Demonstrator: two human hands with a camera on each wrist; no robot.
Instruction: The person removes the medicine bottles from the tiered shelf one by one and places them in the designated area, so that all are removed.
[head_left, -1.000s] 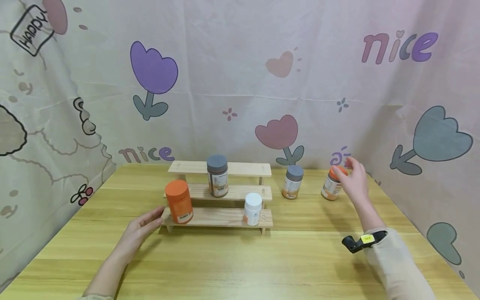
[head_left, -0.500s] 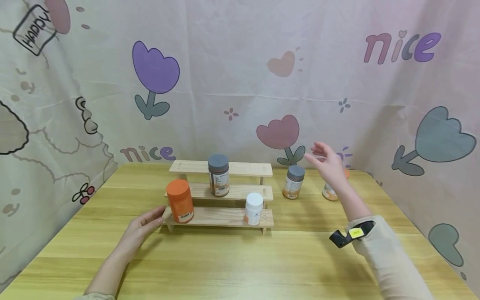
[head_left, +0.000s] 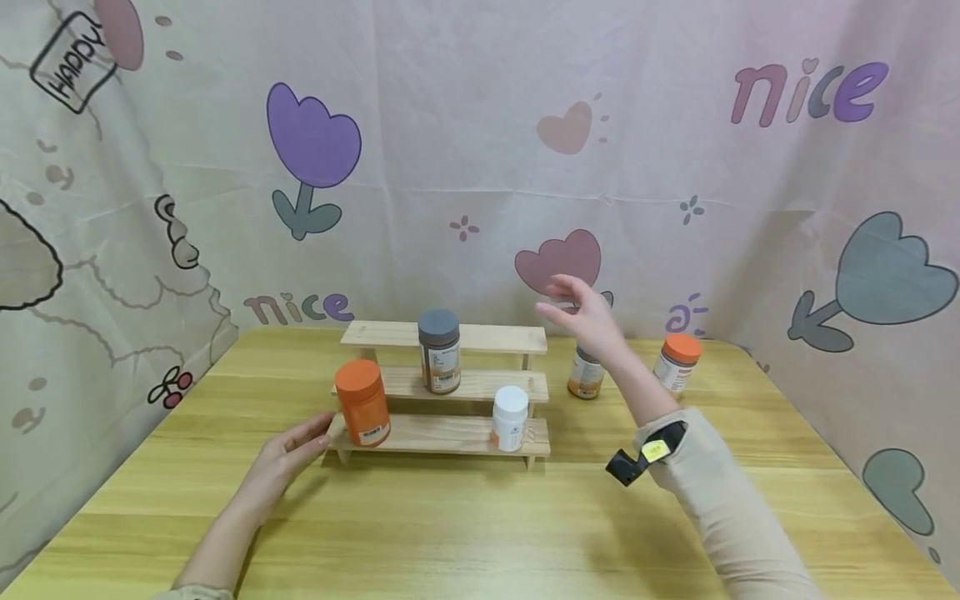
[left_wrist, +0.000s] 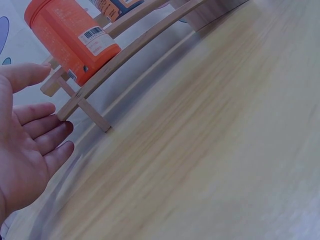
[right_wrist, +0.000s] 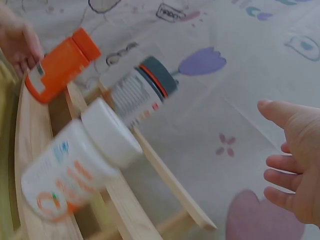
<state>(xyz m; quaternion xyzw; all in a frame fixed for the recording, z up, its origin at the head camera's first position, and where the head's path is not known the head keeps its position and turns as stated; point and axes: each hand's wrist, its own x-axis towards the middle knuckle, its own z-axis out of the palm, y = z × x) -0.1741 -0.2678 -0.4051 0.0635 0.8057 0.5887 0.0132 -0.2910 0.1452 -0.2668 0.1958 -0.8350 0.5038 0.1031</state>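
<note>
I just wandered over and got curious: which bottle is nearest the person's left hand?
The orange-bodied bottle, standing low at the left end of the wooden stand, right beside the left hand; the others all stand farther right.

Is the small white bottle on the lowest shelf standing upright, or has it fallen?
Upright: in the head view, the white bottle stands on its base on the lowest shelf, its white cap on top.

Orange jar [head_left: 366, 412] with white label; two grey-lidded jars [head_left: 441, 367] [head_left: 586, 379] labelled white-and-orange; orange-lidded jar [head_left: 677, 365]; white bottle [head_left: 510, 419] with orange print; pale tan rack [head_left: 442, 432]; yellow-brown streaked table [head_left: 450, 533]; whitish curtain [head_left: 450, 83] with purple and pink tulips [head_left: 313, 137].
</note>
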